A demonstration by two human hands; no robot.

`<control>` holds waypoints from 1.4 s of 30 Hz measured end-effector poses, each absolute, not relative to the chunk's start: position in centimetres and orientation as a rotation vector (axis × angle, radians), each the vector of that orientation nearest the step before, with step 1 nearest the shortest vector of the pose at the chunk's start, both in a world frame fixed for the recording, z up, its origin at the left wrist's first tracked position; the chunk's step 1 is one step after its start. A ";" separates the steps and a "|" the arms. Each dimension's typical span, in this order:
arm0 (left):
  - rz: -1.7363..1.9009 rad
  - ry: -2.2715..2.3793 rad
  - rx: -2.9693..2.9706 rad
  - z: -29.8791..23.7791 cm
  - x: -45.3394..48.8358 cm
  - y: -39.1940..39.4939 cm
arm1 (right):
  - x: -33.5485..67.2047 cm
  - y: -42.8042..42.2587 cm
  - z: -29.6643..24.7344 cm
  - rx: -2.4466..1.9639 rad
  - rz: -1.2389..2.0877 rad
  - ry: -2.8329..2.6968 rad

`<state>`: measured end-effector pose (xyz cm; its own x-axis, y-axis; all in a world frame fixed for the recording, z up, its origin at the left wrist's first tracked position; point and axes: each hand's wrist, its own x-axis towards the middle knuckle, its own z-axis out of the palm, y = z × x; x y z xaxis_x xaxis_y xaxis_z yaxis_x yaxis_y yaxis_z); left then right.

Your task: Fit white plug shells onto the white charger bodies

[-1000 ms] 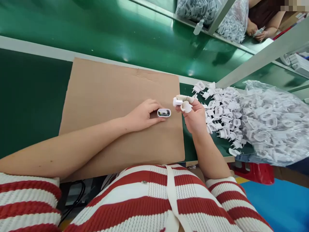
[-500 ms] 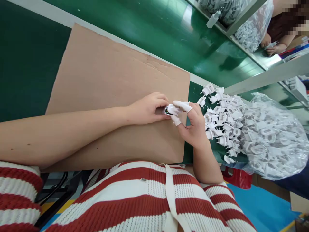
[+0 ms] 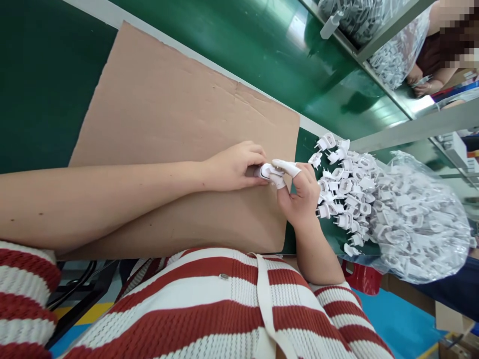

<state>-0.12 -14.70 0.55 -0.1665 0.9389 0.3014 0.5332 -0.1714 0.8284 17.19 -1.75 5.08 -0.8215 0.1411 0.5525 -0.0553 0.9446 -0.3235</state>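
Head view. A small white casing (image 3: 257, 172) is held at the fingertips of the left hand (image 3: 234, 167), over the right-hand part of the cardboard sheet (image 3: 179, 104) laid on the green worktop (image 3: 41, 89). The left hand is clamped on the casing: the thumb is placed on the side near the body, the fingers on the far side. A white plug cap (image 3: 276, 170) is pinched between thumb and index finger of the right hand (image 3: 305, 192); both of these digits are wrapped in pale finger covers (image 3: 289, 167).

Key relation: casing and cap are brought face to face, between the hands. The casing is placed to the right of the left hand, the cap to the left of the right hand; the line through both is directed roughly from hand to hand, across the body. Neither hand is clearly nearer. A dark curved edge is seen where the parts meet; whether they are flush cannot be told. The casing's long axis cannot be read, most of it being hidden by the left fingers.

Loose white plug parts (image 3: 346, 187) are heaped just beside the right hand, off the cardboard.
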 end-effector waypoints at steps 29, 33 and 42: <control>1.303 1.696 1.641 0.6 0.2 -14.7 | 17.1 -2.4 4.0 -0.330 0.431 -2.537; 1.244 1.680 1.606 1.7 0.3 -15.2 | 16.7 -2.0 3.5 -0.406 0.899 -2.407; 1.311 1.325 1.081 2.1 0.2 -17.0 | 16.4 -2.9 3.4 -0.349 1.100 -2.210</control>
<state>0.17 -16.97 2.12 -0.1613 0.9861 -0.0395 -0.0290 0.0353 0.9990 16.38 -2.85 3.43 -0.7618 0.4896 0.4242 -0.0433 0.6150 -0.7874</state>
